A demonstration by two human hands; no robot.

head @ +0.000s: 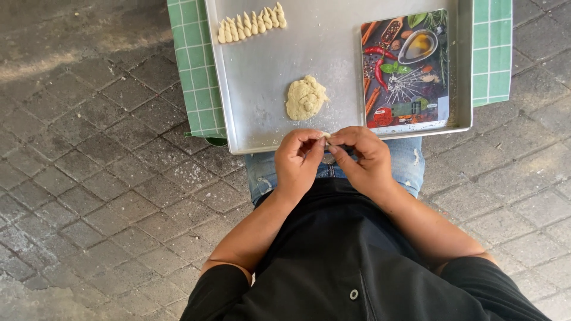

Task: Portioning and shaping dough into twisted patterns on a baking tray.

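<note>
My left hand and my right hand meet just below the near edge of a metal tray. Together they pinch a small piece of pale dough between their fingertips. A flattened lump of the same dough lies on the floured tray a short way beyond my hands. At the tray's far left a row of several small shaped dough pieces lies side by side.
A flat kitchen scale with a picture of spices on its top lies in the tray's right part. The tray rests on a green checked cloth over my knees. Grey paving stones surround me.
</note>
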